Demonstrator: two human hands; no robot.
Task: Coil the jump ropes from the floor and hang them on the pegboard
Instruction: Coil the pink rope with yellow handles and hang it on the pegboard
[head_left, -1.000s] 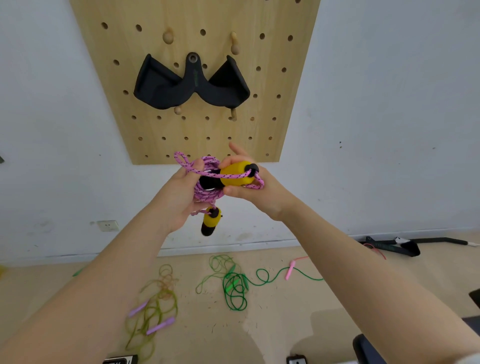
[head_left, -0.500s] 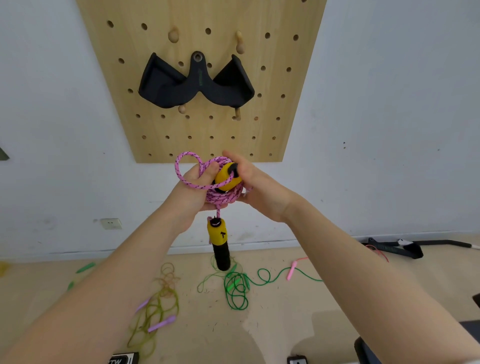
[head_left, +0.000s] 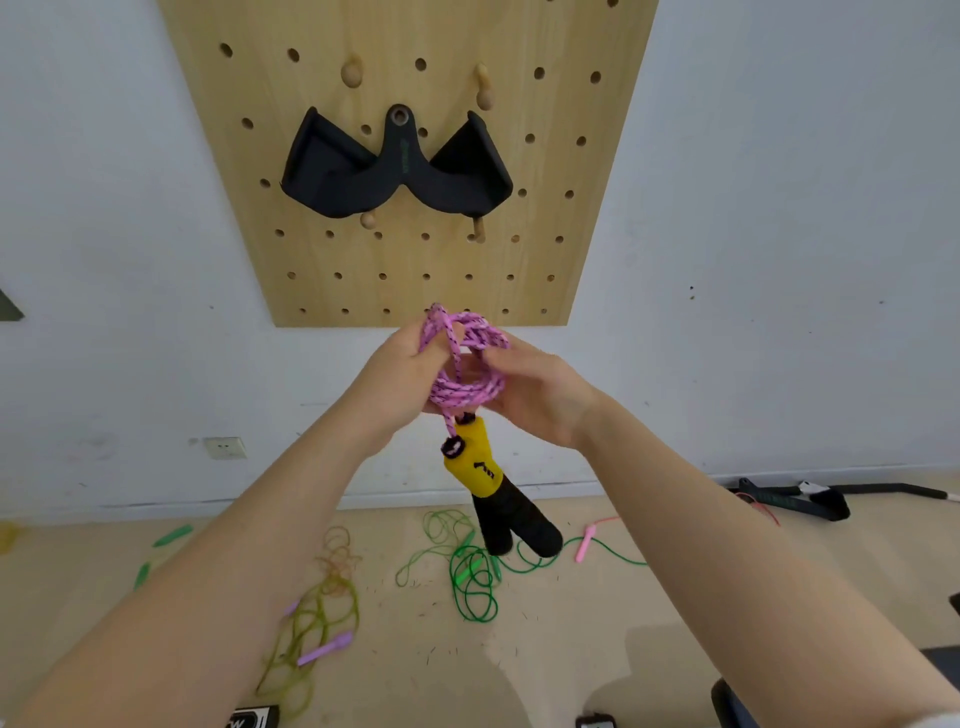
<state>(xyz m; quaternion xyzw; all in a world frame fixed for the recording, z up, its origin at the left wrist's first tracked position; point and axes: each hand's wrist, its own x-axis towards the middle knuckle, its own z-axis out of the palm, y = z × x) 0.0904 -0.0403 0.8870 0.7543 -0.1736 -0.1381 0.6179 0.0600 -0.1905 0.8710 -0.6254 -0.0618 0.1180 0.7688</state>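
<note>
Pink jump rope (head_left: 462, 374): coiled and held in the air just below the pegboard's bottom edge, between both hands.
Pegboard (head_left: 566, 208): mounted on the wall; a black handle attachment (head_left: 397, 174) is hung on its pegs.
Floor (head_left: 597, 639): a green rope (head_left: 475, 577) is seen near the wall edge, an olive rope (head_left: 317, 618) further left.
Left hand (head_left: 400, 379): curled round the coil.
Right hand (head_left: 540, 395): fingers pinched on the coil.
Handles (head_left: 483, 467): two yellow-and-black handles are hung below the coil.
</note>
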